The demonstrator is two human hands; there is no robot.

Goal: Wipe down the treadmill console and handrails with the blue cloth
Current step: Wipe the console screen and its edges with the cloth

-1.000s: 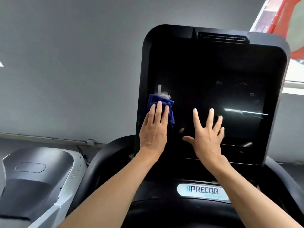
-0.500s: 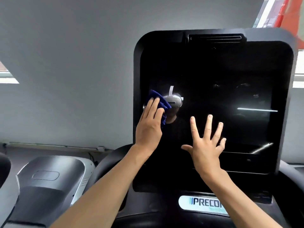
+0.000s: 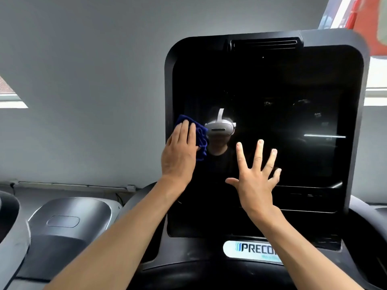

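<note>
My left grip (image 3: 179,151) lies flat with its fingers straight and close together, pressing the blue cloth (image 3: 200,141) against the left edge of the treadmill console screen (image 3: 272,122). The cloth is bunched under my fingers; its folds stick out to the right of my hand and a corner shows above my fingertips, right at the inner border of the screen's black frame. My right grip (image 3: 256,181) is spread wide, fingers fanned and thumb out to the left, holding nothing. It is raised in front of the lower middle of the screen; I cannot tell whether the palm touches the glass.

The screen is dark and glossy. Just right of the cloth it reflects a white headset (image 3: 221,126), and a thin bright streak of light (image 3: 324,136) shows on the right side. A slotted vent (image 3: 265,43) sits at the top of the console housing. Below the screen, near me, a light badge reading PRECOR (image 3: 251,249) is partly covered by my right forearm. Dark curved handrails (image 3: 368,222) flank the console at its lower corners.

Farther left stands a neighbouring machine with a grey and white shroud (image 3: 69,218). Behind everything is a plain grey wall (image 3: 83,70), with a cable channel (image 3: 73,185) running along its base.
</note>
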